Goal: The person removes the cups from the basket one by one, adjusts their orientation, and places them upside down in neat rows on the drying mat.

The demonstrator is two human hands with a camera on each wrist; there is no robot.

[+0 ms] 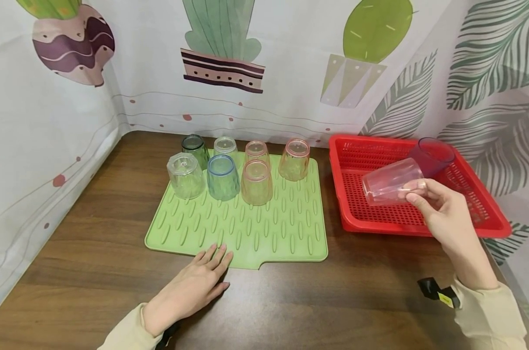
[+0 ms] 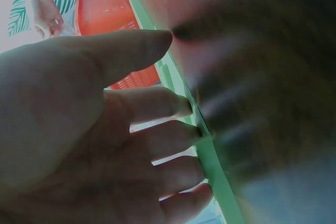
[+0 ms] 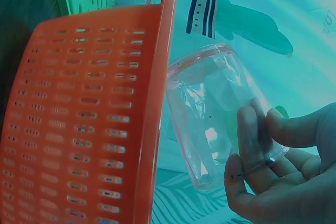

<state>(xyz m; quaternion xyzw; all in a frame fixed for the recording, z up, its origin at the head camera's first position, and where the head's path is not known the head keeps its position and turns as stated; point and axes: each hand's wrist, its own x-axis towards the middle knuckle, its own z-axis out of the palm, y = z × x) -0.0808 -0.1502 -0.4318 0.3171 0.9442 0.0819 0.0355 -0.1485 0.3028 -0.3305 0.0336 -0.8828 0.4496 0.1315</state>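
Over the red basket [image 1: 349, 227], my right hand [image 1: 448, 209] pinches a clear plastic cup [image 1: 391, 182] near one end, and the cup lies tilted on its side in the air. The right wrist view shows the same cup [image 3: 210, 114] between thumb and fingers. A purple cup [image 1: 432, 155] leans inside the basket's far right part. My left hand [image 1: 192, 284] rests with extended fingers at the front edge of the green drying mat [image 1: 247, 238]. Its fingertips touch the mat's edge, and nothing is held.
Several upturned cups stand on the mat's back half: a dark green cup [image 1: 195, 150], a clear faceted cup [image 1: 186, 177], a blue cup [image 1: 223, 179], a pink cup [image 1: 256, 183] and others. Patterned cloth [image 1: 290, 63] hangs behind the wooden table [image 1: 93, 233].
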